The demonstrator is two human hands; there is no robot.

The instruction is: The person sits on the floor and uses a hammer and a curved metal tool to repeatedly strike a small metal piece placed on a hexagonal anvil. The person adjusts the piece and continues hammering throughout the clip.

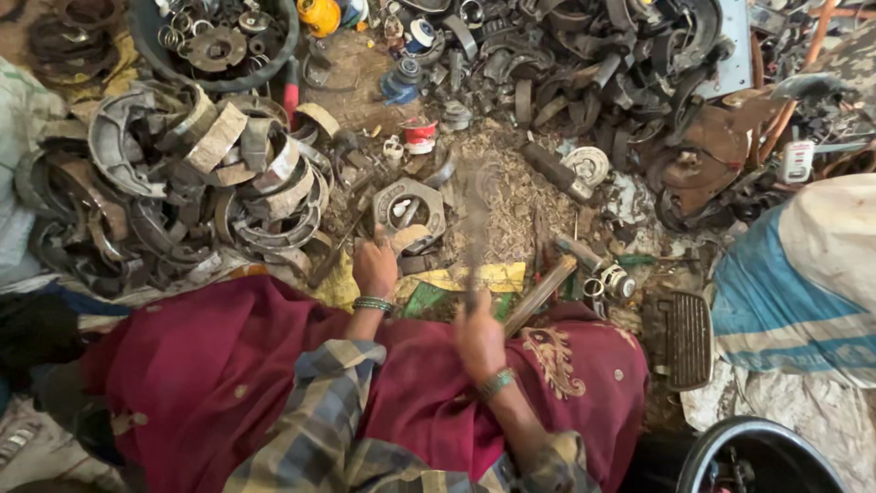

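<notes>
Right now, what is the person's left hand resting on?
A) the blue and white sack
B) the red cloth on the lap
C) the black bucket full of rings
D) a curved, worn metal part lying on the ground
D: the left hand presses on a curved metal part on the ground, while the right hand holds a blurred tool upright.

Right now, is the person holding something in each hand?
Yes: the left hand grips a curved metal piece, and the right hand grips a blurred long tool.
</notes>
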